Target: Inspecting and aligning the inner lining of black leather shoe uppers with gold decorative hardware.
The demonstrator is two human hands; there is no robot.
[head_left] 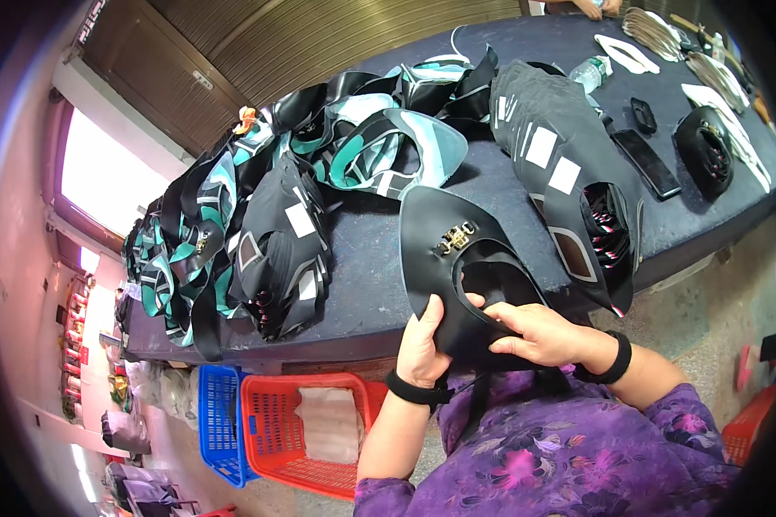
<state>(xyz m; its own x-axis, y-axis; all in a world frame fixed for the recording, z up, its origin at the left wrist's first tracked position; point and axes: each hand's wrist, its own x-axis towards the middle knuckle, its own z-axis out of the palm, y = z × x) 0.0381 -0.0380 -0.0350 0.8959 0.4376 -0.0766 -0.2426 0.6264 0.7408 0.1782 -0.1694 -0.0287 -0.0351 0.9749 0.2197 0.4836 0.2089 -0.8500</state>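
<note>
Over table edge, both hands (pixel 483 336) gripping shoe upper (pixel 457 250)

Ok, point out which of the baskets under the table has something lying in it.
The red basket: a pale folded bundle lies inside it. The blue basket to its left shows only bare mesh.

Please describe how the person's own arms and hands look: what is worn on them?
Both hands are bare, without gloves. The left hand and right hand each have a black band at the wrist: left band, right band. The forearms are uncovered; purple sleeves with a pink flower print begin near the elbows.
</note>
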